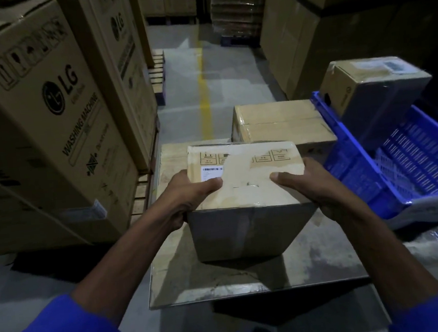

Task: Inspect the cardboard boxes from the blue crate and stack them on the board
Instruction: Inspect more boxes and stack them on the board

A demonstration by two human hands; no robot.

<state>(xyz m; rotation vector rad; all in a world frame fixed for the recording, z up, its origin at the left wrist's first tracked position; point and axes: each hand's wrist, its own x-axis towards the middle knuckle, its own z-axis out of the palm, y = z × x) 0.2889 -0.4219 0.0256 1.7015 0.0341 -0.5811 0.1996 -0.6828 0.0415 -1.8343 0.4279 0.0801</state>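
Note:
I hold a taped cardboard box (pixel 247 190) with a barcode label in front of me, above the flat board (pixel 223 280) on the floor. My left hand (pixel 188 195) grips its left top edge, thumb on top. My right hand (pixel 310 183) grips the right top edge the same way. A second, wider box (pixel 278 125) lies at the far end of the board. The blue crate (pixel 389 165) stands tilted to the right with another taped box (pixel 376 91) in its far end.
Tall washing-machine cartons (pixel 48 128) on pallets line the left side. More large cartons (pixel 307 37) stand at the right rear. An aisle with a yellow floor line (pixel 203 92) runs ahead. Plastic wrap (pixel 430 207) lies under the crate.

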